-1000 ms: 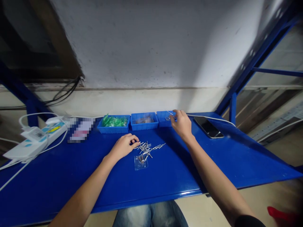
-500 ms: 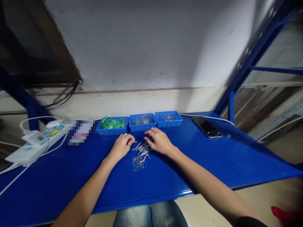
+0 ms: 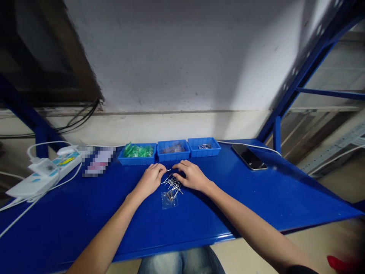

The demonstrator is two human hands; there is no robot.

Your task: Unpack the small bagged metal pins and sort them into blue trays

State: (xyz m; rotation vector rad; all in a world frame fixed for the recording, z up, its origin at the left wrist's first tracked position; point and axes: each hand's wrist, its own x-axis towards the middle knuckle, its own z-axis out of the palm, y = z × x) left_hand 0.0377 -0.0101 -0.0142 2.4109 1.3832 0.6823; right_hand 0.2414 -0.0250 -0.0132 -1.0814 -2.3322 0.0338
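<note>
A loose pile of thin metal pins [image 3: 172,185] lies on the blue table [image 3: 228,198], with a small clear bag [image 3: 169,199] just in front of it. My left hand [image 3: 150,179] rests left of the pile, its fingers curled, and it pinches one pin that sticks out to the right. My right hand [image 3: 193,176] sits right of the pile with its fingers bent and thumb drawn in at the pile's edge. What its fingertips hold is hidden. The two hands almost meet above the pins.
Three small blue trays stand in a row behind the hands: one with green parts [image 3: 137,154], a middle one [image 3: 173,150], and one with pins [image 3: 204,147]. A phone [image 3: 250,156] on a white cable lies right. A power strip [image 3: 42,171] with cables lies far left.
My right hand left the right-hand tray and came back to the pile, then closed in on the pins. The left hand shifted slightly toward it. The view tilted a little.
</note>
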